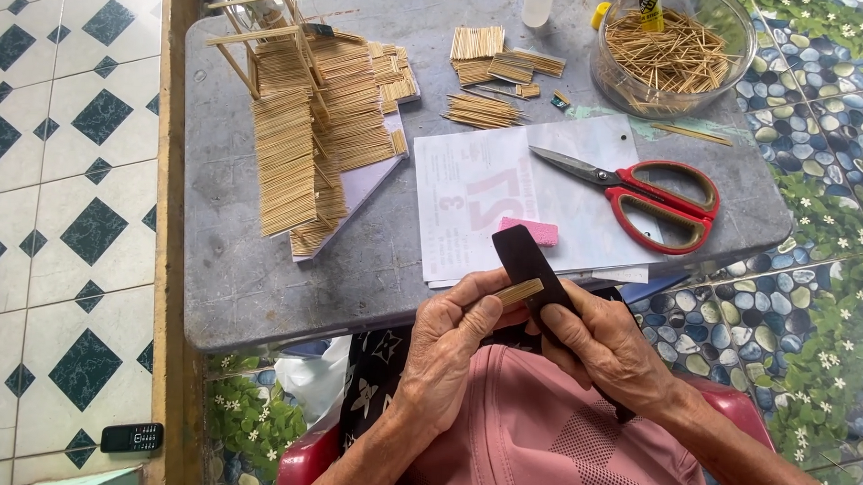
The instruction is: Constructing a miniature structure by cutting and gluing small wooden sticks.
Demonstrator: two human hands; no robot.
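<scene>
A small bundle of sticks [520,291] is pinched by the left hand [447,343] against a dark strip [536,270], which is gripped by the right hand [605,349], above the table [258,284] edge. The stick ends should probably be kept flush and pressed flat, thumb pressure held even.

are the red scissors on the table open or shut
Slightly open. The red-handled scissors lie flat on the paper sheets, the two handle loops apart, the blades nearly together at the tip.

scissors [664,205]: red handles | eraser [530,231]: pink | table [258,275]: grey | strip [531,265]: dark
</scene>
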